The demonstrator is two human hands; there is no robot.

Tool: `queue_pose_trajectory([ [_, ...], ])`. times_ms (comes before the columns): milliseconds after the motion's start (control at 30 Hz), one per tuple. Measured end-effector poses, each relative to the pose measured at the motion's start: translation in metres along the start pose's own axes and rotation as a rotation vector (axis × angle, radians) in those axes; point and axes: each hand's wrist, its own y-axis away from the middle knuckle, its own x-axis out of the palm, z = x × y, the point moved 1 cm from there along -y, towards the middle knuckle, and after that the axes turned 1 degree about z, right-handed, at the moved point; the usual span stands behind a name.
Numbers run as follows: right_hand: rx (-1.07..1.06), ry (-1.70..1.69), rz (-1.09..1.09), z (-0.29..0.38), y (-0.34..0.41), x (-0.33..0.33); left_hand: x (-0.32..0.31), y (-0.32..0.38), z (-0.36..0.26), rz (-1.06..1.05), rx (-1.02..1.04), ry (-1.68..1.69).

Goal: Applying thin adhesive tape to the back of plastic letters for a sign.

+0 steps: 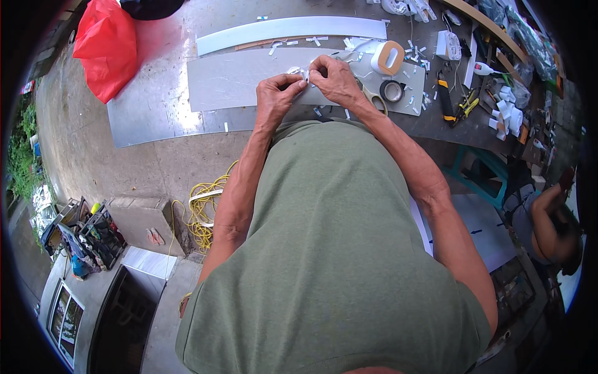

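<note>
My left hand (280, 96) and my right hand (334, 79) meet over a grey flat panel (233, 79) on the metal-topped table. The fingertips of both pinch a small white piece (305, 75), too small to name for certain. Thin white wire lies just behind the fingers. To the right of my right hand stands a white, oval-shaped part with a tan face (387, 58). A roll of black tape (391, 90) lies in front of it, beside scissors with pale handles (373, 97). Small white and blue scraps are scattered around these.
A long white strip (289, 30) lies behind the panel. At the left is a red plastic bag (105, 49). A utility knife (446, 100), yellow-handled pliers (468, 107) and white offcuts (509, 114) lie at the right. Another person (537, 224) is at the far right, near a teal stool (481, 175).
</note>
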Motion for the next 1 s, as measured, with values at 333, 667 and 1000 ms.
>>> queue_pose_trajectory([
  [333,-0.027,0.733,0.384,0.014,0.040,-0.070,0.003,0.006,-0.006,-0.075,0.095,-0.178],
  [667,-0.511,0.618,0.206,0.026,0.022,-0.049,0.004,0.011,-0.010,0.025,0.513,-0.601],
  [1000,-0.543,0.628,0.271,0.013,0.017,-0.029,0.002,0.015,-0.012,0.107,0.557,-0.675],
])
